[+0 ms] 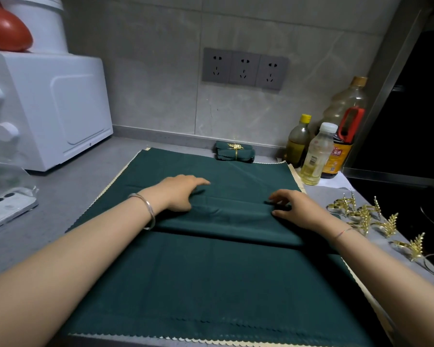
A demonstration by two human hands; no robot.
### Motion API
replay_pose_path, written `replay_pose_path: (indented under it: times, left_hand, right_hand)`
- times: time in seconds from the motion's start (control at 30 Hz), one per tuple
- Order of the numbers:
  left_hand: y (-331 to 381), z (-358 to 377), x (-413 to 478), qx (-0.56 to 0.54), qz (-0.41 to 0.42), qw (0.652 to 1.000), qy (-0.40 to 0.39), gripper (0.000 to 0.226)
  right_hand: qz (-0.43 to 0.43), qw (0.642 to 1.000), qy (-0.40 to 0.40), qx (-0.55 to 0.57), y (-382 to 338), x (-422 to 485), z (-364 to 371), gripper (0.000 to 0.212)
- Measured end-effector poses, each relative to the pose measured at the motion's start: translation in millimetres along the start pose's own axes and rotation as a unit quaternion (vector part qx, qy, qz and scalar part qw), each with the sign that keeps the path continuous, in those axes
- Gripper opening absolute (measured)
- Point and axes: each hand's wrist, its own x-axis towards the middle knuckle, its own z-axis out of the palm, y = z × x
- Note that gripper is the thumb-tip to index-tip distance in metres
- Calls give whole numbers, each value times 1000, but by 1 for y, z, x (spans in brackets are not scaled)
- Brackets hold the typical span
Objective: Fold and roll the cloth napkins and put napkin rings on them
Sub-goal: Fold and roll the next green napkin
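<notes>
A stack of dark green napkins (211, 276) with scalloped edges lies flat on the grey counter. Across its middle sits a folded band of the top napkin (226, 216). My left hand (183, 194) rests on the band's left end with fingers curled over the fold. My right hand (293, 209) holds the band's right end, fingers bent onto the cloth. A finished rolled green napkin (234, 154) with a gold leaf ring around it lies at the back by the wall. Several gold leaf napkin rings (366, 216) lie to the right of the cloth.
A white appliance (55, 108) stands at the left, with a phone (8, 209) in front of it. Three bottles (318, 151) stand at the back right. A black cooktop (411, 196) borders the right side. Wall sockets (244, 68) are behind.
</notes>
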Motion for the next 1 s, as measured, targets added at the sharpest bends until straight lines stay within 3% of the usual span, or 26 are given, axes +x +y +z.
replay_pose_path:
  times: [0.1, 0.17, 0.27, 0.47, 1.0]
  left_hand:
    - [33, 15, 6, -97, 42, 994, -43, 60]
    - [52, 27, 8, -77, 15, 996, -50, 51]
    - [69, 43, 2, -44, -31, 997, -57, 53]
    - [74, 59, -6, -26, -29, 999, 9, 53]
    - [75, 59, -9, -39, -33, 998, 21, 55]
  right_hand:
    - [8, 999, -27, -29, -12, -4, 1, 36]
    - [9, 999, -32, -37, -25, -7, 8, 38]
    - [6, 999, -22, -23, -49, -6, 26, 37]
    - [27, 997, -22, -67, -82, -7, 65, 46]
    - [132, 989, 10, -65, 27, -56, 26, 62]
